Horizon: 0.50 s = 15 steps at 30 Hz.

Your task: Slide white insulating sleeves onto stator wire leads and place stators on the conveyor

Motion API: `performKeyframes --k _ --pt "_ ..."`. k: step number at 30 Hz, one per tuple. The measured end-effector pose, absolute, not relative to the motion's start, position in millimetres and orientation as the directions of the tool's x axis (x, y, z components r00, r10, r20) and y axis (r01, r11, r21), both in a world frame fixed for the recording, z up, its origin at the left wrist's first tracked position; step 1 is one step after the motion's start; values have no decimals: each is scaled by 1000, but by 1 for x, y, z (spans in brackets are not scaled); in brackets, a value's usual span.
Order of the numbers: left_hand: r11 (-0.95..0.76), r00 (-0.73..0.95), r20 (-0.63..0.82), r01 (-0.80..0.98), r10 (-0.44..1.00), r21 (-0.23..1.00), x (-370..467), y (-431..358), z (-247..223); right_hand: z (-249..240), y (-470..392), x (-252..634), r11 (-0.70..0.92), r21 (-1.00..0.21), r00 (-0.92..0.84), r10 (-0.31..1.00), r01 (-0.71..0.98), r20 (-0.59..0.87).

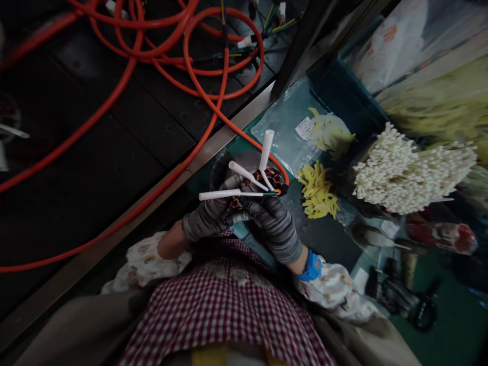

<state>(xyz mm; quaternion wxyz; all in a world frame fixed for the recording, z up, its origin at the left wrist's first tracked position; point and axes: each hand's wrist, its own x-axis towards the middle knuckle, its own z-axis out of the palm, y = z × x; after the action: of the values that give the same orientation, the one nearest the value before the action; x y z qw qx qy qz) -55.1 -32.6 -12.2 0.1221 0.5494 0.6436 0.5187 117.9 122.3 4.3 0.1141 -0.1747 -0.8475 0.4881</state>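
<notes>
A round part with copper windings [273, 176], probably a motor stator, is held between my two gloved hands near the middle of the view. My left hand [208, 217], in a grey knitted glove, is closed on its left side. On the lower right side my right hand [277, 226] grips it, fingertips partly hidden. Three white sleeves [219, 194] stick out from the windings, two pointing left and one upward. An orange cable [280, 166] joins the part at its right edge, beside a green wire.
Orange cable loops [224, 76] lie on the dark surface [152, 117] at upper left, past a metal edge [213, 147]. On the right are yellow pieces [318, 190], a clear bag [290, 132], bundled white tubes [412, 173] and a red bottle-like object [442, 234].
</notes>
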Motion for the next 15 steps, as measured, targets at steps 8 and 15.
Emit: performKeyframes --k 8,15 --pt "-75 -468 408 580 784 811 -43 -42 -31 2 145 146 797 -599 -905 308 78 292" --pt "-79 -426 472 672 772 736 -37 -21 8 7 167 119 736 -664 -866 413 134 283"
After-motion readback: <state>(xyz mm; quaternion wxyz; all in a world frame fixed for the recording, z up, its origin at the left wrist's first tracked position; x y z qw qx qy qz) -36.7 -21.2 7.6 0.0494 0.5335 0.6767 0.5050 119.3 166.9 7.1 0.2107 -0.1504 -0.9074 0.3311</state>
